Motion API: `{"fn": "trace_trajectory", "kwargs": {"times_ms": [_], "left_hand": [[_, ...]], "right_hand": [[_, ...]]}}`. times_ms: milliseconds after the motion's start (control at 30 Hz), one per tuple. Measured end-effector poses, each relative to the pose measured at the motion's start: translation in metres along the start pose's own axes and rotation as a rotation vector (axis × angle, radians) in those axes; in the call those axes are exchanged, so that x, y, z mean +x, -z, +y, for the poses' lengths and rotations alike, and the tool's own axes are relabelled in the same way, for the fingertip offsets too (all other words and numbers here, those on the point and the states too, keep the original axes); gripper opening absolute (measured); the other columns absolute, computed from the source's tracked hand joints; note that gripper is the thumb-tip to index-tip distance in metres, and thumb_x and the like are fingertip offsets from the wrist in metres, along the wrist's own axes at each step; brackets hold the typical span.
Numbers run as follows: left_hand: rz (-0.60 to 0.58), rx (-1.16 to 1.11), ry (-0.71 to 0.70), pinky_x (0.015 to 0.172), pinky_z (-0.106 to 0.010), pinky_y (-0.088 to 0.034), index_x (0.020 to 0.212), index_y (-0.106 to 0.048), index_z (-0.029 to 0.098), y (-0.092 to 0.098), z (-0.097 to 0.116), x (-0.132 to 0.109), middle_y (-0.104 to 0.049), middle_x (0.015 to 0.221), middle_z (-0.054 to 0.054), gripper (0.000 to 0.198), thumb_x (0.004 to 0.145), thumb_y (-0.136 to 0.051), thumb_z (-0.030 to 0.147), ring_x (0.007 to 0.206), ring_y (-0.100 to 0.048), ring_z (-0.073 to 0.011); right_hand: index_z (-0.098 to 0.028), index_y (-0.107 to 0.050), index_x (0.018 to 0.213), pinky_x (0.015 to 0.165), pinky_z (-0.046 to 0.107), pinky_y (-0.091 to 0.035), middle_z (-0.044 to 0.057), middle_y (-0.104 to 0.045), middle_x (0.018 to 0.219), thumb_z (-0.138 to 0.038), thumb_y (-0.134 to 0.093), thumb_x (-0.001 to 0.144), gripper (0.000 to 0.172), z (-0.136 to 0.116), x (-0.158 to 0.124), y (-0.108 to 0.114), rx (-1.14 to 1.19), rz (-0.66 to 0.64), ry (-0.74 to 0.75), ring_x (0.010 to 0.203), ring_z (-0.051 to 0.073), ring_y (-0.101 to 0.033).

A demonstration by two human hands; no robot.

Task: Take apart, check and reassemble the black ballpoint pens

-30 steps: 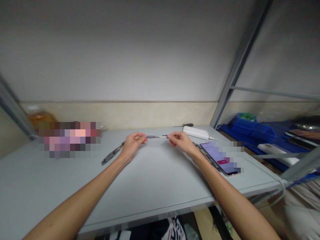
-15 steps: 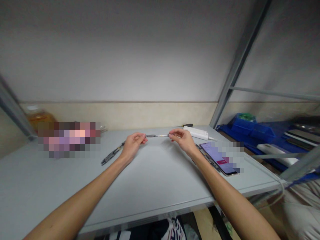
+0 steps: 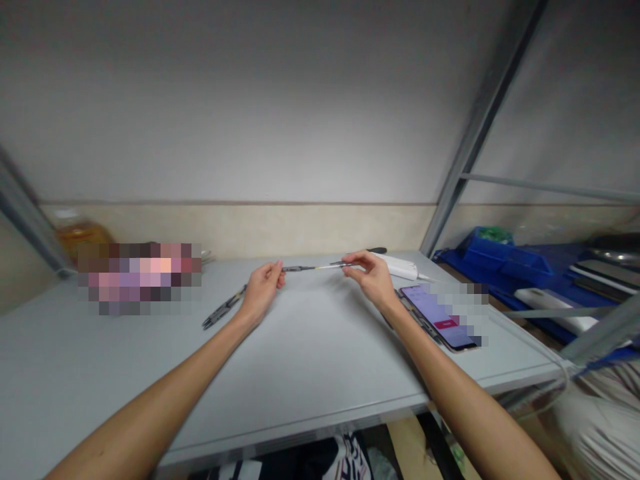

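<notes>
My left hand point(image 3: 261, 292) is closed in a pinch on the dark end of a thin rod-like tool point(image 3: 313, 267) held just above the grey table point(image 3: 310, 360). My right hand point(image 3: 373, 279) pinches the tool's other end, which looks lighter and thinner. The tool spans level between the two hands near the table's far side. A dark slender tool point(image 3: 223, 309) lies on the table just left of my left wrist.
A phone point(image 3: 436, 317) with a lit screen lies right of my right forearm. A white device point(image 3: 400, 267) and a black-handled screwdriver point(image 3: 373, 251) lie at the back right. Blue bins point(image 3: 505, 260) stand beyond a metal frame post point(image 3: 475, 127). A blurred patch covers the back left.
My hands have drawn apart: the right hand moved right and slightly up, and more of the thin tool shows between them than before.
</notes>
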State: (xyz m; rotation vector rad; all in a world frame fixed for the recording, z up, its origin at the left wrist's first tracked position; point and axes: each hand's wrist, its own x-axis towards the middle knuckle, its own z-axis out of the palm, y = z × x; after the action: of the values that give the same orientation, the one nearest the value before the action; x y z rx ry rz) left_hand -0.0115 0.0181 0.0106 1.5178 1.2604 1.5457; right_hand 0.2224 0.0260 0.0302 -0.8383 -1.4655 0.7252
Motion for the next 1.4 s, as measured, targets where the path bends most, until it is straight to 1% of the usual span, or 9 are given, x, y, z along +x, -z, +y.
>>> {"fn": "trace_trajectory", "kwargs": {"times_ms": [100, 300, 400, 500, 633, 800, 1000, 1167, 1400], "left_hand": [[0.017, -0.001, -0.006, 0.054, -0.023, -0.034, 0.056, -0.051, 0.016, 0.001, -0.001, 0.001, -0.049, 0.052, 0.001, 0.041, 0.079, -0.048, 0.05, 0.052, -0.044, -0.0104], [0.017, -0.008, 0.001, 0.055, -0.023, -0.034, 0.057, -0.051, 0.017, 0.002, -0.002, 0.001, -0.049, 0.053, 0.002, 0.04, 0.079, -0.048, 0.05, 0.052, -0.044, -0.0105], [0.01, -0.006, -0.005, 0.055, -0.023, -0.034, 0.057, -0.05, 0.017, 0.001, -0.002, 0.0, -0.049, 0.052, 0.002, 0.04, 0.08, -0.047, 0.05, 0.052, -0.044, -0.0104], [-0.012, -0.006, -0.003, 0.055, -0.023, -0.034, 0.058, -0.051, 0.016, 0.0, -0.002, -0.001, -0.049, 0.052, 0.002, 0.039, 0.08, -0.047, 0.049, 0.052, -0.044, -0.0101], [-0.036, -0.008, 0.003, 0.056, -0.023, -0.034, 0.058, -0.051, 0.017, -0.002, 0.002, -0.004, -0.049, 0.052, 0.003, 0.038, 0.079, -0.048, 0.048, 0.052, -0.044, -0.01], [-0.037, -0.039, 0.024, 0.055, -0.023, -0.035, 0.057, -0.05, 0.017, -0.003, 0.006, -0.005, -0.05, 0.052, 0.002, 0.037, 0.077, -0.051, 0.048, 0.051, -0.044, -0.01], [-0.035, -0.051, 0.026, 0.053, -0.022, -0.034, 0.056, -0.051, 0.017, -0.003, 0.005, -0.004, -0.05, 0.051, 0.002, 0.037, 0.077, -0.052, 0.048, 0.05, -0.045, -0.0097], [-0.038, -0.039, 0.027, 0.052, -0.022, -0.034, 0.055, -0.051, 0.016, -0.003, 0.004, -0.004, -0.05, 0.05, 0.002, 0.037, 0.077, -0.052, 0.046, 0.049, -0.044, -0.0094], [-0.043, -0.043, 0.049, 0.053, -0.022, -0.034, 0.055, -0.051, 0.016, -0.002, 0.005, -0.004, -0.05, 0.051, 0.003, 0.037, 0.077, -0.052, 0.046, 0.049, -0.044, -0.0092]], "right_hand": [[-0.019, -0.06, 0.074, 0.066, 0.031, -0.052, 0.003, -0.065, 0.08, -0.019, -0.07, 0.059, 0.019, 0.0, 0.001, 0.001, 0.028, 0.022, 0.009, 0.074, 0.017, -0.06], [-0.019, -0.059, 0.075, 0.065, 0.031, -0.052, 0.003, -0.063, 0.08, -0.021, -0.071, 0.058, 0.021, 0.001, 0.001, 0.002, 0.049, 0.02, 0.014, 0.074, 0.016, -0.059], [-0.019, -0.057, 0.07, 0.065, 0.03, -0.051, 0.003, -0.062, 0.079, -0.021, -0.071, 0.058, 0.019, 0.002, 0.0, 0.0, 0.058, -0.011, 0.017, 0.074, 0.016, -0.058], [-0.018, -0.055, 0.065, 0.068, 0.03, -0.05, 0.003, -0.061, 0.08, -0.021, -0.071, 0.058, 0.018, 0.002, -0.002, -0.002, 0.068, -0.068, 0.028, 0.077, 0.016, -0.058], [-0.018, -0.054, 0.064, 0.071, 0.031, -0.049, 0.003, -0.06, 0.081, -0.023, -0.071, 0.059, 0.019, 0.0, -0.004, -0.005, 0.055, -0.117, 0.035, 0.078, 0.016, -0.057], [-0.018, -0.054, 0.065, 0.069, 0.03, -0.049, 0.004, -0.059, 0.083, -0.022, -0.07, 0.061, 0.017, 0.0, -0.005, -0.005, 0.067, -0.137, 0.039, 0.081, 0.016, -0.057], [-0.018, -0.055, 0.065, 0.07, 0.029, -0.049, 0.004, -0.059, 0.083, -0.02, -0.068, 0.062, 0.014, 0.0, -0.005, -0.003, 0.045, -0.16, 0.046, 0.082, 0.016, -0.056], [-0.018, -0.055, 0.064, 0.07, 0.029, -0.049, 0.004, -0.058, 0.084, -0.016, -0.065, 0.064, 0.01, -0.006, -0.008, -0.003, 0.017, -0.186, 0.063, 0.084, 0.016, -0.056], [-0.018, -0.055, 0.063, 0.067, 0.028, -0.049, 0.004, -0.059, 0.083, -0.02, -0.065, 0.065, 0.011, -0.012, -0.01, -0.004, -0.055, -0.187, 0.058, 0.082, 0.016, -0.057]]}}
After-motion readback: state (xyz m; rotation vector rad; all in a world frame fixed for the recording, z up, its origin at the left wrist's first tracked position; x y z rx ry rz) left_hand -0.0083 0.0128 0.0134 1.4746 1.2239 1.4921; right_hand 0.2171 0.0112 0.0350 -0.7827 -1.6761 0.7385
